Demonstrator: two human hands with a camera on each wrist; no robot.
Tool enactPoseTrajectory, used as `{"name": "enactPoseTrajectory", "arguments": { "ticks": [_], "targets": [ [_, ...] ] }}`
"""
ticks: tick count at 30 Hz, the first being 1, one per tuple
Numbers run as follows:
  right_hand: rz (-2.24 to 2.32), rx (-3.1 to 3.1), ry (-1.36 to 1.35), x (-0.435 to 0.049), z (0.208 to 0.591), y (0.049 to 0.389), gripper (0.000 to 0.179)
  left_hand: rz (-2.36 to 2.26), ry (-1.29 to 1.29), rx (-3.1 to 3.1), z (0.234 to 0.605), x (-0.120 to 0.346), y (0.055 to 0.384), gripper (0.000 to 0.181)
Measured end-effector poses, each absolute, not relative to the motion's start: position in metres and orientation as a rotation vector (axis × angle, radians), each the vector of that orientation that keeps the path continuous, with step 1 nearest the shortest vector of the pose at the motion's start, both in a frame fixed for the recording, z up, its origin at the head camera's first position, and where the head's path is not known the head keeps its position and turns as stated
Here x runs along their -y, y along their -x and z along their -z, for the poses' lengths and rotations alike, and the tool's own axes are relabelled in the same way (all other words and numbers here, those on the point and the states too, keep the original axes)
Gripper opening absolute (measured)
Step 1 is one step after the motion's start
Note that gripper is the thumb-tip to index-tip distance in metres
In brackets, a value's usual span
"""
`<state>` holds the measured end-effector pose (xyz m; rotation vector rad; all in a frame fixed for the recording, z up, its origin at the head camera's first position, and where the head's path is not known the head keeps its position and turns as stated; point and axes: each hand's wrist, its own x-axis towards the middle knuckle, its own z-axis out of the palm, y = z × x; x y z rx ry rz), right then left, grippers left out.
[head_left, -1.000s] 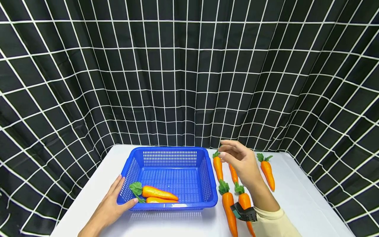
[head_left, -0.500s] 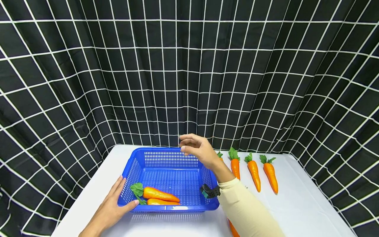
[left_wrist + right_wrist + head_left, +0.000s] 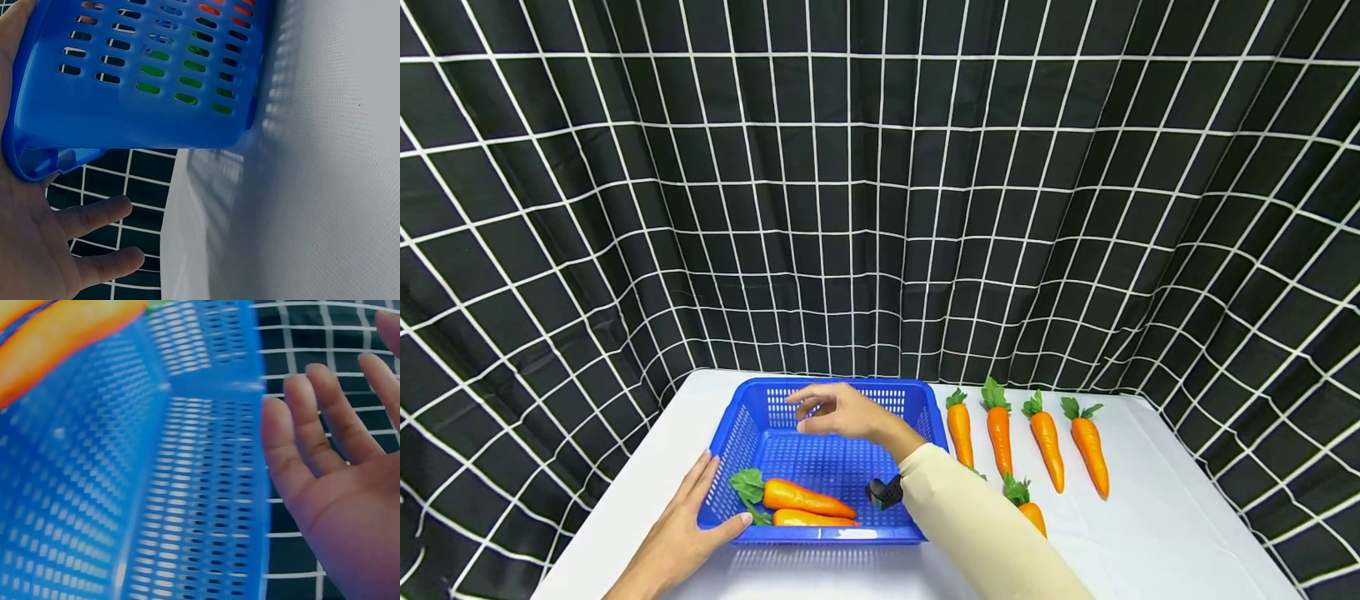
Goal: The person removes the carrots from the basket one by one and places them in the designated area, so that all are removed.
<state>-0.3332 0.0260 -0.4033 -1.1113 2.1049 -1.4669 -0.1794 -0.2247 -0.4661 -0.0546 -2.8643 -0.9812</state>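
A blue perforated plastic basket stands on the white table. Two orange carrots with green leaves lie at its near left, one upper carrot and one lower carrot. My left hand rests at the near left corner, thumb by the front rim and fingers along the left side; its lower fingers stretch out straight. Over the basket's far half hovers my right hand, fingers loosely bent and nothing in them. In the right wrist view its palm faces the basket wall.
Right of the basket, several carrots lie in a row, among them a rightmost carrot. A nearer carrot is partly covered by the right sleeve. A black gridded curtain hangs around the table.
My right hand has swung left from above the table carrots to over the basket, uncovering carrots in the back row. The left hand stays at the basket corner.
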Motion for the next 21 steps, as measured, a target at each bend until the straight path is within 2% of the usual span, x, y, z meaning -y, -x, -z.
{"name": "enactPoseTrajectory", "arguments": {
  "ticks": [8,21],
  "targets": [
    [1.216,-2.050,0.898,-0.015,0.434,0.332,0.043,0.993,0.019,2.905,0.464,0.223,0.180,0.103],
    [0.995,-1.867,0.746,-0.014,0.450,0.330,0.057,0.996,0.009,2.912,0.465,0.223,0.180,0.103]
  ]
}}
